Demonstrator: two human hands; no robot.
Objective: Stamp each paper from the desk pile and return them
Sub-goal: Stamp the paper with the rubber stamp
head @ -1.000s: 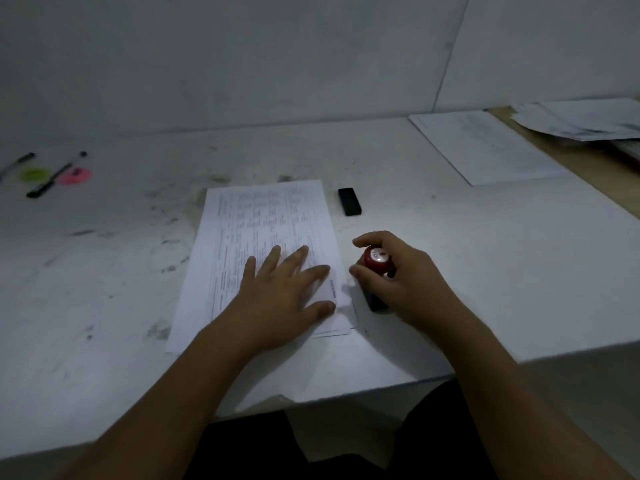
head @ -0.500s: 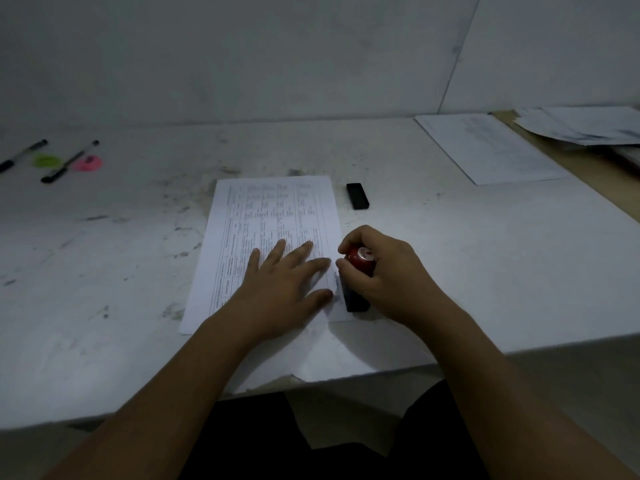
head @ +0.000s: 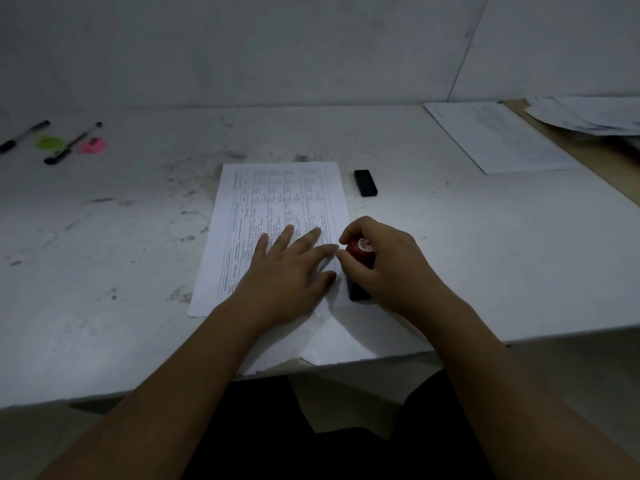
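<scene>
We log left hand [head: 291, 275] spread flat on the paper [head: 277, 199], right hand [head: 391, 268] gripping the stamp [head: 360, 252] at its 3 o'clock, on the right margin.

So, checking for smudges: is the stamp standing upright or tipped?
Upright: the stamp has its red TOP cap facing up, black base down, right hand gripping it.

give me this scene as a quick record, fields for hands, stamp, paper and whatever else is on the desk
left hand: flat on the printed paper, fingers spread
right hand: grips the red-topped stamp
stamp position: upright at the paper's near right edge
other papers: single sheet and a loose pile far right
other items: small black block, two pens far left
</scene>
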